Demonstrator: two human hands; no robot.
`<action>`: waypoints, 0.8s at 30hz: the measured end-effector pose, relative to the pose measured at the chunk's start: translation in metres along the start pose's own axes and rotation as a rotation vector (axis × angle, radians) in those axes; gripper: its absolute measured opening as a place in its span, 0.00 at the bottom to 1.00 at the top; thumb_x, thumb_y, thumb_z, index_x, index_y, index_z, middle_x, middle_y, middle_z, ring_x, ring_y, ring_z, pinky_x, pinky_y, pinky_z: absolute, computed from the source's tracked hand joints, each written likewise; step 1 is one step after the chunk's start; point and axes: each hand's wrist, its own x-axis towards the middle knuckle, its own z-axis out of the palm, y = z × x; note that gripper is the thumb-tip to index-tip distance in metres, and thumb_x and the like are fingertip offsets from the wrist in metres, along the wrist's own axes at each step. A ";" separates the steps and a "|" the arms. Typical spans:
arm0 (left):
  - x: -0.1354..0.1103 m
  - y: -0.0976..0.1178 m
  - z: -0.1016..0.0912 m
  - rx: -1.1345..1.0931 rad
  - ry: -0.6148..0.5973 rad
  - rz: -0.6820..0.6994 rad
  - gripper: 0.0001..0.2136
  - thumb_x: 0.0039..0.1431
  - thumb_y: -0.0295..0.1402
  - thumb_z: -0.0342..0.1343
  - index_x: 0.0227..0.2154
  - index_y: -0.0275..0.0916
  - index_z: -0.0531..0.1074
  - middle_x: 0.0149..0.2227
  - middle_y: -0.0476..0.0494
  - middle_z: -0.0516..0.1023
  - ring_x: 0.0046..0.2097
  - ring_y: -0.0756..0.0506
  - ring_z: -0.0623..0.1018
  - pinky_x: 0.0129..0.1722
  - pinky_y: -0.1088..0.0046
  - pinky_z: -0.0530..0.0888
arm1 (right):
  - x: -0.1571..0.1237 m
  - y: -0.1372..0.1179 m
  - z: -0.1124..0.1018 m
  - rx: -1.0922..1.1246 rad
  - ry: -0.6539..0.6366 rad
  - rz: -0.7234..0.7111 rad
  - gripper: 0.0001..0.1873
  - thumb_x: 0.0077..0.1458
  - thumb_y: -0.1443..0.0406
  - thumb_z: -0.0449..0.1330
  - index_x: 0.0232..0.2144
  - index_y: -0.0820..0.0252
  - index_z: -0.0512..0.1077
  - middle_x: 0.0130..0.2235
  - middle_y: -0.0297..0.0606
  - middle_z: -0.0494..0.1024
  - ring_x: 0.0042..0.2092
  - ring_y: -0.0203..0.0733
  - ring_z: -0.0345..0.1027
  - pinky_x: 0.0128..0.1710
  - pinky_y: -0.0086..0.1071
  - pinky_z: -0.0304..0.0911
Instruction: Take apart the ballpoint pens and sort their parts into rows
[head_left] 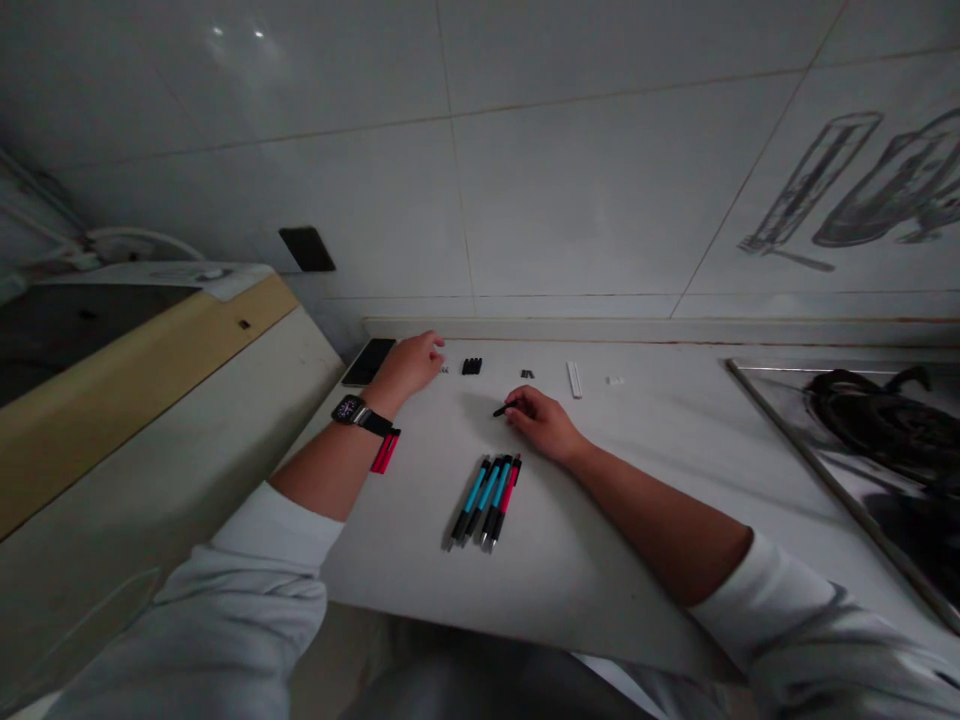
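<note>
My right hand [541,422] pinches a small black pen part [501,410] above the middle of the white counter [420,560]. Over at the back left, my left hand [414,366] reaches with thumb and forefinger apart beside some tiny silvery pieces [444,370]. Just right of these stands a row of black pen grips [472,366]. Several pens [487,500], blue-and-black and one red-and-black, lie side by side in front of my right hand. Red pen barrels [385,452] lie partly hidden under my left wrist.
Small dark metal pieces [527,374], thin white sticks [574,380] and little whitish bits [615,380] line the back of the counter. A dark flat phone-like slab [369,362] lies behind my left forearm. The gas hob [847,460] borders the right; a cabinet-like appliance [225,370] borders the left.
</note>
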 end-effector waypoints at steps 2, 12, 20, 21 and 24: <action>-0.021 0.034 0.005 -0.133 0.016 0.030 0.09 0.64 0.34 0.57 0.45 0.39 0.77 0.39 0.42 0.83 0.39 0.45 0.80 0.40 0.71 0.72 | 0.003 0.002 -0.001 0.103 0.014 0.035 0.13 0.57 0.57 0.61 0.42 0.56 0.70 0.34 0.35 0.78 0.34 0.39 0.73 0.37 0.34 0.68; -0.080 0.065 0.068 -0.208 -0.176 0.087 0.05 0.65 0.34 0.56 0.40 0.42 0.76 0.37 0.43 0.83 0.37 0.44 0.80 0.35 0.71 0.70 | 0.042 -0.020 -0.042 -0.023 0.312 0.077 0.15 0.57 0.60 0.56 0.45 0.59 0.72 0.36 0.38 0.78 0.33 0.37 0.72 0.37 0.32 0.71; -0.078 0.063 0.066 -0.162 -0.201 0.111 0.06 0.65 0.35 0.57 0.41 0.43 0.76 0.39 0.43 0.83 0.40 0.42 0.81 0.37 0.69 0.71 | 0.129 -0.024 -0.023 -0.648 -0.044 0.354 0.17 0.58 0.68 0.56 0.49 0.63 0.76 0.33 0.42 0.82 0.28 0.36 0.73 0.33 0.29 0.67; -0.079 0.063 0.065 -0.161 -0.205 0.114 0.06 0.65 0.35 0.57 0.42 0.42 0.76 0.40 0.42 0.83 0.41 0.42 0.81 0.37 0.69 0.71 | 0.140 -0.024 -0.018 -0.720 -0.090 0.391 0.17 0.58 0.68 0.58 0.49 0.65 0.76 0.33 0.43 0.83 0.28 0.37 0.73 0.33 0.29 0.67; -0.081 0.064 0.064 -0.168 -0.209 0.122 0.07 0.66 0.36 0.56 0.43 0.42 0.75 0.40 0.42 0.83 0.41 0.42 0.81 0.38 0.68 0.72 | 0.166 -0.022 -0.003 -0.835 -0.186 0.445 0.12 0.54 0.70 0.61 0.39 0.70 0.80 0.28 0.47 0.82 0.29 0.41 0.74 0.34 0.31 0.67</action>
